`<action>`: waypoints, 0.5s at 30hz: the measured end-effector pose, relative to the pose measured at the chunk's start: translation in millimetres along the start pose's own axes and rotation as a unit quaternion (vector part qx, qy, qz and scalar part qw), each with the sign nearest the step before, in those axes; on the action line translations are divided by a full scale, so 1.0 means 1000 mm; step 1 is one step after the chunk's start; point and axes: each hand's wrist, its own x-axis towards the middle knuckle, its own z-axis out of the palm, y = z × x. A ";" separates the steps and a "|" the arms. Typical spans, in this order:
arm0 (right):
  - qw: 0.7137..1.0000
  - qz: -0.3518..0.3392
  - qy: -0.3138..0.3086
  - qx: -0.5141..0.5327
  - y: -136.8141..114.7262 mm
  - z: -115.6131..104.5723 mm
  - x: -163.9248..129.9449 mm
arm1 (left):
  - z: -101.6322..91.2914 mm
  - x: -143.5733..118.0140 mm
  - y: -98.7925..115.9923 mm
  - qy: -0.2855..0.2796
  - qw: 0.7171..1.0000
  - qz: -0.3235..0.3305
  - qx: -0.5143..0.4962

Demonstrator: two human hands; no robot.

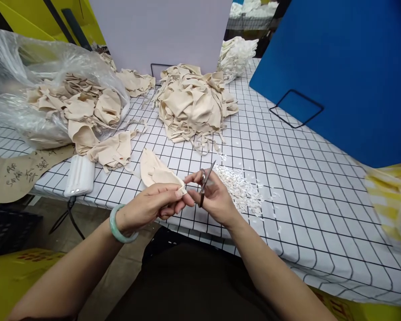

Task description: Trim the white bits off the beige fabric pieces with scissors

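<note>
My left hand, with a green bangle at its wrist, pinches the edge of a beige fabric piece. The cloth spreads away from the fingers over the table. Close beside it on the right, my right hand has small scissors held in it, their blades pointing up and away. The fingertips of both hands nearly meet at the fabric edge; whether they touch is hard to make out. Under and beyond my right hand lies a scatter of small white scraps.
A heap of beige fabric pieces stands at the back of the checked tablecloth. On the left are a clear plastic bag of more pieces, a white power bank with a cable, and a marked paper pattern. A blue board rises at right.
</note>
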 end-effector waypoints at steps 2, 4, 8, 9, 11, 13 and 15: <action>0.999 -0.003 -0.044 -0.025 -0.006 -0.001 0.002 | -0.002 -0.003 0.004 -0.023 1.000 -0.010 0.004; 0.999 -0.004 -0.041 -0.025 -0.014 -0.005 0.007 | -0.006 -0.006 0.009 -0.019 0.999 -0.005 0.041; 0.999 0.011 0.007 0.040 -0.030 -0.023 0.023 | -0.017 -0.010 0.012 0.051 0.991 0.033 0.119; 0.999 0.023 0.003 0.048 -0.033 -0.027 0.027 | -0.018 -0.010 0.011 0.051 0.991 0.032 0.119; 0.998 0.045 -0.008 0.054 -0.034 -0.029 0.034 | -0.017 -0.009 0.009 0.028 0.994 0.030 0.102; 0.997 0.054 -0.007 0.050 -0.029 -0.024 0.037 | -0.014 -0.008 0.007 0.016 0.994 0.047 0.093; 0.998 0.048 0.008 0.044 -0.021 -0.016 0.035 | -0.011 -0.006 0.006 0.027 0.990 0.095 0.096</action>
